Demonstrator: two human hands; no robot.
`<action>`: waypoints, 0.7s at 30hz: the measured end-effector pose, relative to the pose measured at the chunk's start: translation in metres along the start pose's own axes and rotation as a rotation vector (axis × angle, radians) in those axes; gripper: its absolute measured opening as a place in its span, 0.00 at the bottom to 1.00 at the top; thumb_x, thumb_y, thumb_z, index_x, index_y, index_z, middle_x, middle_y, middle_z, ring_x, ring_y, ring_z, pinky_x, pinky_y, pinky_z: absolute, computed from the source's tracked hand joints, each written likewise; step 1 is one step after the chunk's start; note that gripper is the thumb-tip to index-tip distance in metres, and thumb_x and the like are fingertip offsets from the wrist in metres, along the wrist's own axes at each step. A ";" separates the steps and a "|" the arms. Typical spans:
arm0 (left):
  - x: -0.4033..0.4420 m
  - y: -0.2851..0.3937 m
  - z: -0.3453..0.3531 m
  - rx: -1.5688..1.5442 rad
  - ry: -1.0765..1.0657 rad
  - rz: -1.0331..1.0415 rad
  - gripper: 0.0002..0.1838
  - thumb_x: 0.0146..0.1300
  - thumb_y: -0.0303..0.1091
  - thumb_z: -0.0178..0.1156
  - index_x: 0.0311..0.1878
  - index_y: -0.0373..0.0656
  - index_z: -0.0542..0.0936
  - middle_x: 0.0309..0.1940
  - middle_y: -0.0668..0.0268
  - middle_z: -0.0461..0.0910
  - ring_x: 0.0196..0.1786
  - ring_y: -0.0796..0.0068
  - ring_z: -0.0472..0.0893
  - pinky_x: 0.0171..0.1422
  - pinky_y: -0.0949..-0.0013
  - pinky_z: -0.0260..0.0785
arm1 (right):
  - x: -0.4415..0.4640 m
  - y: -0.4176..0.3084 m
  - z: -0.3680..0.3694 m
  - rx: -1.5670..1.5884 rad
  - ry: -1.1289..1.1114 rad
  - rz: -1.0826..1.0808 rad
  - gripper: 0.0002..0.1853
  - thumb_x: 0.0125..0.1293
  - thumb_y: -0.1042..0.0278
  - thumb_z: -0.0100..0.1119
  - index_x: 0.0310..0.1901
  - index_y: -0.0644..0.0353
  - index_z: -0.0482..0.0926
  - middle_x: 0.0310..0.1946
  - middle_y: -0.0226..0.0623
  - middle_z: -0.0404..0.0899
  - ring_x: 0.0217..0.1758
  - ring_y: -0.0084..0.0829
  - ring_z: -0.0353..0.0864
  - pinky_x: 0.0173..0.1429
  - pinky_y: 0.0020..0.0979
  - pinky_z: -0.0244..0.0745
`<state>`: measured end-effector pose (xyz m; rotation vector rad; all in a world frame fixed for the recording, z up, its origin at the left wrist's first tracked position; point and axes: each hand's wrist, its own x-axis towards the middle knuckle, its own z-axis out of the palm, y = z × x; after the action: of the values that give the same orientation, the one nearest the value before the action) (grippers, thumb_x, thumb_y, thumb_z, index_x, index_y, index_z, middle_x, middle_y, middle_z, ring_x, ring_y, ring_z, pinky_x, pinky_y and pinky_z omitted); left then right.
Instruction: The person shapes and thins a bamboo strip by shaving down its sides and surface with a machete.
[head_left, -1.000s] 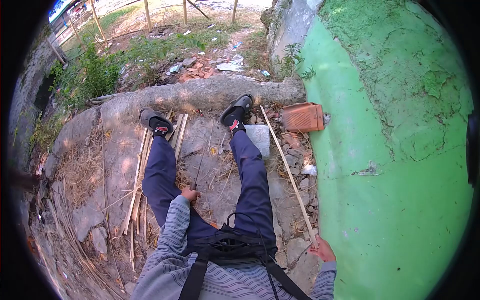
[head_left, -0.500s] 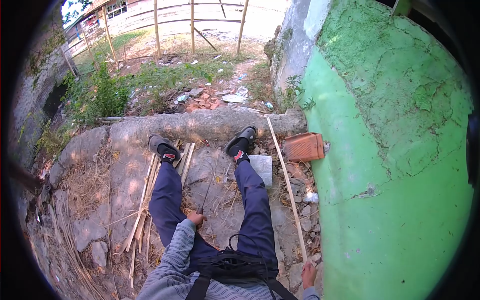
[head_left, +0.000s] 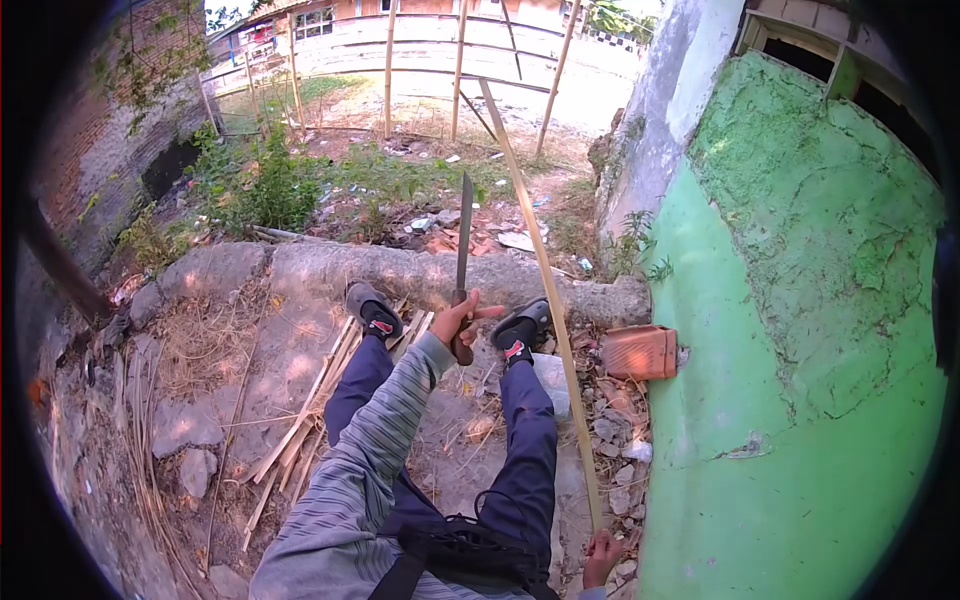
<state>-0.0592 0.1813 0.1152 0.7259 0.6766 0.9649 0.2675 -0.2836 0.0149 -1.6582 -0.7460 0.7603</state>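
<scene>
My left hand [head_left: 462, 325] is raised in front of me, gripping the brown handle of a long knife [head_left: 465, 235] whose dark blade points up; one or two of its fingers stretch out to the right. Low at the right, my right hand [head_left: 602, 556] is closed on the bottom end of a long, thin wooden strip [head_left: 556, 330]. The strip stands tilted, its far end up in front of the fence, and it does not touch the knife.
Split strips [head_left: 310, 400] lie beside my left leg. A low stone ledge [head_left: 400, 272] runs beyond my feet. An orange clay block [head_left: 640, 353] and a pale block [head_left: 551, 384] sit near the green wall [head_left: 780, 500]. Rubble lines the wall's foot; a bamboo fence [head_left: 389, 80] stands farther off.
My left hand has lifted the knife from between my legs, its blade now upright. The strip's far end has risen above the ledge. The view has tilted up and turned slightly left.
</scene>
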 end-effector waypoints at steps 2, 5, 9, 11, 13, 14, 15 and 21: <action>0.016 0.016 0.000 -0.134 -0.197 0.101 0.21 0.74 0.56 0.55 0.43 0.45 0.76 0.62 0.53 0.80 0.17 0.86 0.67 0.18 0.77 0.62 | 0.004 0.029 -0.017 0.021 -0.074 0.044 0.17 0.77 0.58 0.53 0.32 0.60 0.76 0.24 0.30 0.73 0.25 0.22 0.73 0.31 0.25 0.69; 0.020 0.047 0.013 -0.130 -0.054 0.175 0.16 0.74 0.53 0.57 0.41 0.53 0.69 0.62 0.51 0.78 0.15 0.86 0.63 0.18 0.77 0.59 | -0.012 -0.013 0.008 -0.286 0.041 -0.217 0.22 0.79 0.53 0.47 0.25 0.53 0.68 0.17 0.23 0.60 0.21 0.21 0.56 0.28 0.30 0.53; 0.012 0.079 0.011 0.052 -0.009 0.192 0.12 0.71 0.43 0.63 0.44 0.46 0.74 0.51 0.57 0.84 0.18 0.85 0.69 0.18 0.78 0.60 | -0.012 -0.026 0.007 -0.164 -0.064 -0.060 0.22 0.78 0.59 0.51 0.23 0.58 0.66 0.18 0.27 0.62 0.23 0.25 0.59 0.31 0.35 0.55; 0.010 0.081 0.008 0.036 0.013 0.204 0.11 0.69 0.40 0.64 0.42 0.44 0.75 0.45 0.59 0.84 0.20 0.84 0.72 0.18 0.79 0.61 | -0.010 -0.023 0.008 -0.186 -0.061 -0.091 0.22 0.77 0.58 0.51 0.23 0.59 0.66 0.17 0.27 0.62 0.23 0.26 0.59 0.31 0.35 0.55; 0.008 0.081 0.006 -0.038 0.001 0.345 0.10 0.68 0.36 0.65 0.39 0.44 0.74 0.42 0.58 0.84 0.20 0.84 0.73 0.19 0.78 0.64 | -0.001 -0.016 0.006 -0.210 -0.057 -0.129 0.22 0.77 0.58 0.52 0.24 0.59 0.67 0.17 0.27 0.61 0.23 0.26 0.58 0.31 0.35 0.55; 0.006 0.080 0.006 -0.042 0.004 0.350 0.10 0.68 0.36 0.65 0.39 0.44 0.74 0.42 0.58 0.84 0.20 0.84 0.73 0.19 0.78 0.64 | 0.012 -0.006 -0.003 -0.250 -0.188 -0.081 0.21 0.77 0.55 0.53 0.26 0.60 0.70 0.19 0.28 0.65 0.25 0.27 0.62 0.33 0.35 0.59; 0.003 0.078 0.007 -0.074 0.018 0.396 0.10 0.68 0.34 0.65 0.38 0.45 0.73 0.42 0.57 0.83 0.22 0.83 0.74 0.19 0.78 0.65 | 0.024 -0.002 -0.008 -0.289 -0.316 -0.034 0.21 0.77 0.53 0.53 0.29 0.60 0.74 0.21 0.30 0.69 0.27 0.28 0.66 0.35 0.35 0.62; -0.011 0.086 0.033 -0.286 -0.018 0.504 0.12 0.68 0.29 0.64 0.34 0.46 0.68 0.44 0.53 0.80 0.24 0.79 0.77 0.22 0.76 0.69 | 0.084 -0.028 0.006 -0.605 -0.160 -0.507 0.13 0.72 0.63 0.59 0.48 0.66 0.79 0.40 0.42 0.81 0.44 0.39 0.82 0.51 0.36 0.77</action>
<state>-0.0792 0.1960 0.2046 0.6593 0.3287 1.4807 0.3099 -0.2083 0.0327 -1.8203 -1.5522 0.3130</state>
